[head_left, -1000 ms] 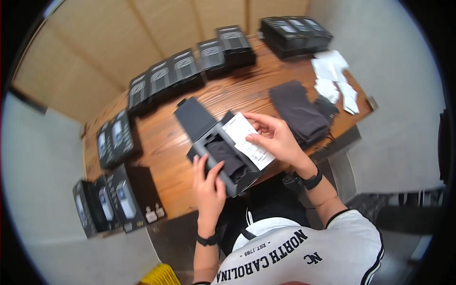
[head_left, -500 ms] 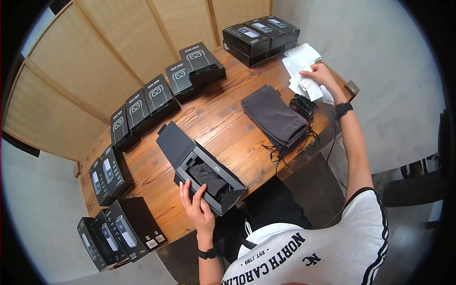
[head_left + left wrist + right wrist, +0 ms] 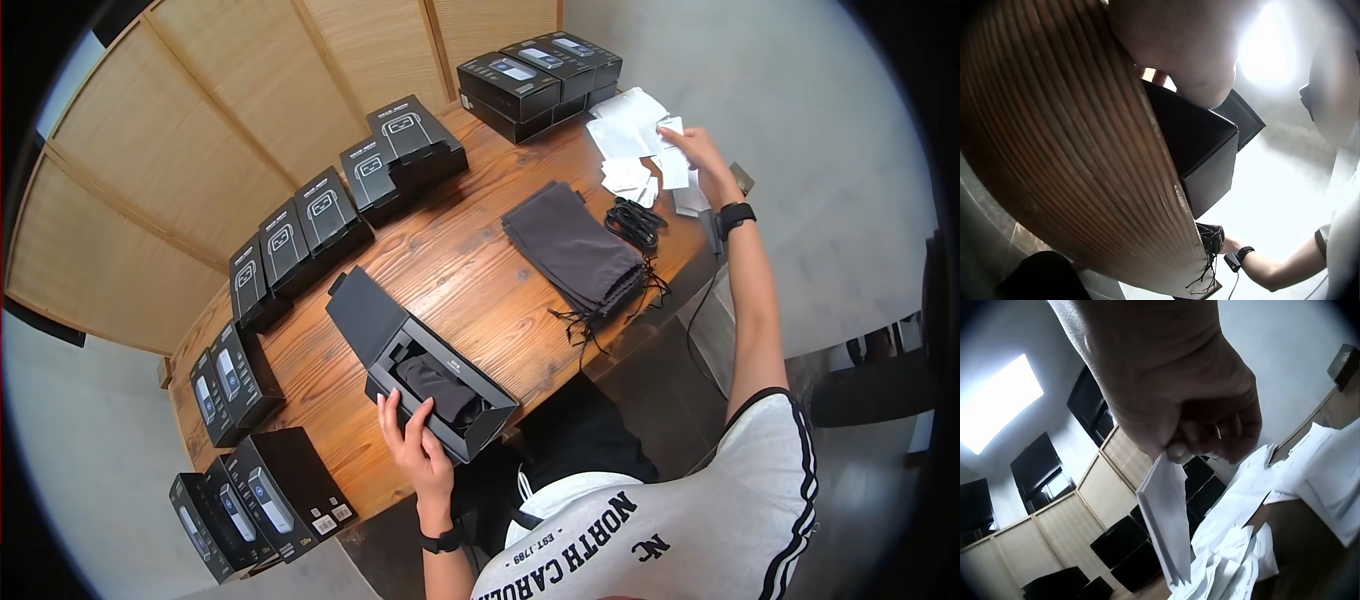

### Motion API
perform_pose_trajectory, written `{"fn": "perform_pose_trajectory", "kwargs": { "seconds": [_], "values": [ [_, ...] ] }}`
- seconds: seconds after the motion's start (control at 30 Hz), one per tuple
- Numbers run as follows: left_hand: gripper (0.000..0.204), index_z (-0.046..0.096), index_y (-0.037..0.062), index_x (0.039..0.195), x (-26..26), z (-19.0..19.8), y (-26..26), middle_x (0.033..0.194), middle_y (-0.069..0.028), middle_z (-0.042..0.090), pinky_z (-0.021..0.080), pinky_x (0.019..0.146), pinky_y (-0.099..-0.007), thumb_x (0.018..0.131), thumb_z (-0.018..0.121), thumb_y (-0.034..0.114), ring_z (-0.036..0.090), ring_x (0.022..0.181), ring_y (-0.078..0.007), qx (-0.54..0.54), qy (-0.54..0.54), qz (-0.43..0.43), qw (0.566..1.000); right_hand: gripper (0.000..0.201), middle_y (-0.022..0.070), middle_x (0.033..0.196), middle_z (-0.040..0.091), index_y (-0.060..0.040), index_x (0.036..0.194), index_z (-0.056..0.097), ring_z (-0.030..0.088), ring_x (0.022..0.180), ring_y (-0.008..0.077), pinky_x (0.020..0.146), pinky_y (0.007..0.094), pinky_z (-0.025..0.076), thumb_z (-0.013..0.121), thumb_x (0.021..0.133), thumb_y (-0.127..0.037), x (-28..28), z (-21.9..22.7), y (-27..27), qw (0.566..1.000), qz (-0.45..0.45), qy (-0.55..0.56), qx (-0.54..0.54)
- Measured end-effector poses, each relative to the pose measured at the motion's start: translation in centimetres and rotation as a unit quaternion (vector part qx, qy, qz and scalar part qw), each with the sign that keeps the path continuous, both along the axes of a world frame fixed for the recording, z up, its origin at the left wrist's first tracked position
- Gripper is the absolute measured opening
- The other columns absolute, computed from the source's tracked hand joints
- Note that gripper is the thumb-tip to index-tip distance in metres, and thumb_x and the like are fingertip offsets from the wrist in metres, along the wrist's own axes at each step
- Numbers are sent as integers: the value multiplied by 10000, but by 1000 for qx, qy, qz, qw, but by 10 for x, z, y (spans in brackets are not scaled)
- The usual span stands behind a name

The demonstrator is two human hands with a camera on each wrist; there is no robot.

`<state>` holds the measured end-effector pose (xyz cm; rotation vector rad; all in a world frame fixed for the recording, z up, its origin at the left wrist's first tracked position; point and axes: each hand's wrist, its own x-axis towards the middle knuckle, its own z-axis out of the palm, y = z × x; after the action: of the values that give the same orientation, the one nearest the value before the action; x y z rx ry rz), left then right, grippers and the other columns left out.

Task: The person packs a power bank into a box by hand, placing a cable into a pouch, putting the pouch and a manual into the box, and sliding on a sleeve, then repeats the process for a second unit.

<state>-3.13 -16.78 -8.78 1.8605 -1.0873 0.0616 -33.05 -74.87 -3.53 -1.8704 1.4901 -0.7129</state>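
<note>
An open black box (image 3: 482, 430) with its lid folded back lies at the table's front edge, partly overhanging it. Inside is a dark grey cloth pouch (image 3: 435, 385). My left hand (image 3: 425, 455) holds the box by its left side, fingertips at the wall's rim. At the table's far right my right hand (image 3: 703, 160) pinches a folded white leaflet (image 3: 1169, 519) between thumb and fingers, over a loose pile of white papers (image 3: 625, 130). A stack of flat dark grey drawstring pouches (image 3: 570, 245) lies between the box and the papers, beside coiled black cables (image 3: 635, 222).
Black printed boxes (image 3: 320, 205) stand in a row along the table's back left edge. More stacked boxes (image 3: 540, 75) are at the back, and large boxes (image 3: 280, 490) at the left front corner. A woven folding screen (image 3: 250, 90) rises behind the table.
My right hand has moved from over the open box to the papers at the right; the leaflet it held over the box is no longer there. The left hand has stayed on the box.
</note>
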Motion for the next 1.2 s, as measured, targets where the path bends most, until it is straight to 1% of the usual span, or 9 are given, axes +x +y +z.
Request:
{"fn": "perform_pose_trajectory", "kwargs": {
  "seconds": [0.13, 0.2, 0.33, 0.4, 0.5, 0.63, 0.7, 0.83, 1.2],
  "values": [
    [350, 726, 25, 1137, -1, 2, -1, 1473, -233, 487, 258, 1194, -538, 910, 458, 30, 348, 1455, -454, -2, 6, 3, 1000, 519, 17, 625, 622, -33, 814, 728, 579, 506, 82, 433, 253, 405, 765, 863, -548, -43, -3, -10, 995, 16, -95, 29],
    [350, 725, 24, 1137, -1, 2, 0, 1473, -232, 488, 257, 1194, -538, 910, 460, 26, 348, 1455, -453, -5, 11, 4, 1000, 536, 49, 632, 633, -36, 796, 717, 595, 512, 120, 433, 290, 406, 749, 869, -566, -65, -3, -18, 988, -9, 122, 97],
    [373, 735, 39, 1140, -1, 2, 1, 1464, -232, 498, 275, 1191, -517, 887, 463, -1, 366, 1447, -445, 4, 4, 9, 1000, 529, 90, 654, 651, -12, 815, 681, 604, 597, 188, 552, 357, 461, 751, 855, -535, -61, -15, 2, 933, -110, 314, -139],
    [410, 740, 60, 1156, 1, 1, 2, 1443, -231, 517, 295, 1179, -502, 850, 480, -24, 394, 1428, -451, 4, -3, 11, 1000, 444, 91, 760, 691, -5, 901, 691, 612, 681, 171, 637, 347, 486, 739, 889, -446, -30, -3, 44, 947, -107, 219, -209],
    [410, 731, 57, 1151, 2, 3, 1, 1445, -229, 514, 315, 1164, -508, 831, 491, -30, 391, 1422, -468, -10, 3, -1, 1000, 308, 68, 831, 705, -15, 972, 707, 606, 718, 143, 660, 312, 479, 695, 955, -322, 14, 0, 62, 964, 104, 95, -225],
    [366, 722, 26, 1145, 1, 5, -1, 1450, -231, 506, 293, 1182, -505, 891, 459, 0, 371, 1443, -451, -10, 8, -3, 1000, 155, 56, 1002, 700, -31, 1003, 713, 656, 877, 155, 759, 294, 491, 709, 942, -173, 117, 51, 212, 937, 280, -31, -206],
    [363, 718, 19, 1144, 2, 3, -1, 1440, -235, 515, 307, 1175, -498, 891, 457, 1, 383, 1437, -451, -13, 0, -2, 1000, 150, 138, 1105, 669, -3, 994, 697, 659, 1030, 294, 876, 343, 509, 714, 886, -106, 154, 72, 279, 866, 415, -64, -272],
    [387, 709, 72, 1161, 3, 1, 0, 1458, -219, 503, 343, 1147, -535, 834, 516, 3, 374, 1423, -484, -11, -6, -2, 1000, 94, 122, 1210, 654, -56, 923, 732, 572, 1217, 316, 1062, 462, 398, 731, 849, -114, 208, 70, 357, 778, 551, -56, -296],
    [389, 711, 55, 1146, 4, 1, -1, 1452, -242, 490, 324, 1155, -536, 838, 475, 28, 364, 1428, -489, -4, -6, -9, 1000, 183, 176, 1432, 559, -59, 858, 801, 409, 1430, 362, 1194, 575, 250, 673, 782, -164, 266, 20, 391, 643, 557, 261, -457]
  ]
}}
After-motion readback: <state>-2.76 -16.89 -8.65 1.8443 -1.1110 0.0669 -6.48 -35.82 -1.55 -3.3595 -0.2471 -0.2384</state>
